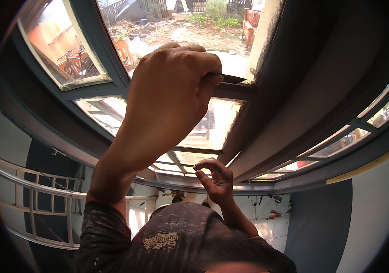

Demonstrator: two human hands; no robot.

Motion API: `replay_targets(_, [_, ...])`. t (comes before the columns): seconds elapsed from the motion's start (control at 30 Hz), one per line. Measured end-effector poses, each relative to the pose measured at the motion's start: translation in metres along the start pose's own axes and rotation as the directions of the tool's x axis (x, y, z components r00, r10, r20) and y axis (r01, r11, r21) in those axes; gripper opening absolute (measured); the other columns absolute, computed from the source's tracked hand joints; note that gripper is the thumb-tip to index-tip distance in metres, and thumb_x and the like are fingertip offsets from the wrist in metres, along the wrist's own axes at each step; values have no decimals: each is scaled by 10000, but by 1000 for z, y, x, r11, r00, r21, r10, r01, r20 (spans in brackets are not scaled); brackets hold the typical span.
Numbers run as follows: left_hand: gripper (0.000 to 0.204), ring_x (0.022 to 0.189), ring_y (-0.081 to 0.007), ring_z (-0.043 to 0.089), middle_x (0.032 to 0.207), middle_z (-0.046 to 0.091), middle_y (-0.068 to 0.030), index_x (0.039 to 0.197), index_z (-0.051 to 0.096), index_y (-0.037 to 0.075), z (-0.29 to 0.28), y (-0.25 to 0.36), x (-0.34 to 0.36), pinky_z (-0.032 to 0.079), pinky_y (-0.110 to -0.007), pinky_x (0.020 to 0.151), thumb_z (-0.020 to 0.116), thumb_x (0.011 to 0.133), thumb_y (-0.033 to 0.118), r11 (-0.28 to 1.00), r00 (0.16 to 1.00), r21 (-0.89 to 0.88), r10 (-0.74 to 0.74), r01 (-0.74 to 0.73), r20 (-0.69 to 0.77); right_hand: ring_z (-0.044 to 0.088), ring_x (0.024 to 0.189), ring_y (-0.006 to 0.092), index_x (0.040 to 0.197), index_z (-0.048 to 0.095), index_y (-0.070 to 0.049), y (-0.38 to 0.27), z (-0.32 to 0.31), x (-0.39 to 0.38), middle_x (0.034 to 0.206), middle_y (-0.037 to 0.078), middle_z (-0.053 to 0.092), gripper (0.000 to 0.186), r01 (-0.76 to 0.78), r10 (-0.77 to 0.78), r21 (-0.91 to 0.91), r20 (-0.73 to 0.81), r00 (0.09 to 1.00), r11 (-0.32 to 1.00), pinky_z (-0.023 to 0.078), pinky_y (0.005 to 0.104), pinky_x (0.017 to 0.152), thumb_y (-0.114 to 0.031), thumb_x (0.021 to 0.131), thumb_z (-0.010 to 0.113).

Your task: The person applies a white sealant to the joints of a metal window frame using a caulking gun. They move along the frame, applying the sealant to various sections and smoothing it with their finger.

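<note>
My left hand (172, 91) is raised in front of the window and grips a dark, pointed blade (233, 78). The blade's tip lies by the lower right corner of the upper glass pane (226, 36), beside the grey frame (237, 93), whose pale edging is rough and stained. Lower down, my right hand (213, 179) hangs near the lower panes, fingers curved and slightly apart, with nothing visible in them. My left hand covers part of the window behind it.
A metal ladder (35, 191) lies across the lower left. More windows (349, 139) run along the right. Several small tools (274, 214) are on the tiled floor (262, 227) below. Outside are bicycles (74, 61), a red chair (251, 25) and a yard.
</note>
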State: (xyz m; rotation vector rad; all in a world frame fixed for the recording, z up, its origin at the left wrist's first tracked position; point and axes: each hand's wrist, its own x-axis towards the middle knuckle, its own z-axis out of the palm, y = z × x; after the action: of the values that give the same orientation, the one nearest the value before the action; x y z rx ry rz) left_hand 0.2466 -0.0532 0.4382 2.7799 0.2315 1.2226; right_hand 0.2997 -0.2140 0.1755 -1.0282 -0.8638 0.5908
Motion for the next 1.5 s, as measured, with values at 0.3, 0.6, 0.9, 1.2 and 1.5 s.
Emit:
replay_targets(0.3, [90,1013,-225,656,884,737,17,939,766,145,-5,-16,5,472,-409,935,823,892,198,907,935,252,354,-337,-25,703,1120,187,1179,723,41,-1,0,-7,1129,134,746,168,-22,18,-54,-77,997,998,539,344,1022,11,1013,736])
replay_targets(0.6, [208,1056,-199,649,952,712,63,976,752,169,-15,-21,14,448,-451,1029,849,793,184,740,803,386,596,-552,6,704,1080,172,1185,722,29,-2,3,-10,1106,117,748,175,-41,35,-58,-97,995,997,542,333,990,13,1014,752])
replay_targets(0.9, [160,972,-195,648,873,650,29,947,732,157,-23,-20,11,458,-447,1041,830,823,188,762,837,429,547,-485,-25,737,1051,235,1128,730,10,-30,6,1,1078,136,755,200,216,-296,-454,-111,949,864,572,352,926,8,941,803])
replay_targets(1.2, [114,732,-225,636,799,731,-35,949,795,62,-36,-49,-76,458,-368,784,860,859,35,977,862,14,195,-214,-468,709,862,298,1076,720,-23,-130,36,103,977,110,726,237,203,-884,-971,-14,467,122,558,401,750,-43,892,868])
replay_targets(1.5, [124,704,-216,591,727,648,-33,914,801,64,10,-111,-166,447,-392,801,864,818,16,919,942,-392,-91,-45,-322,649,654,160,972,728,-28,-138,45,136,825,74,697,92,-133,-845,-989,-123,521,61,508,307,606,-69,955,808])
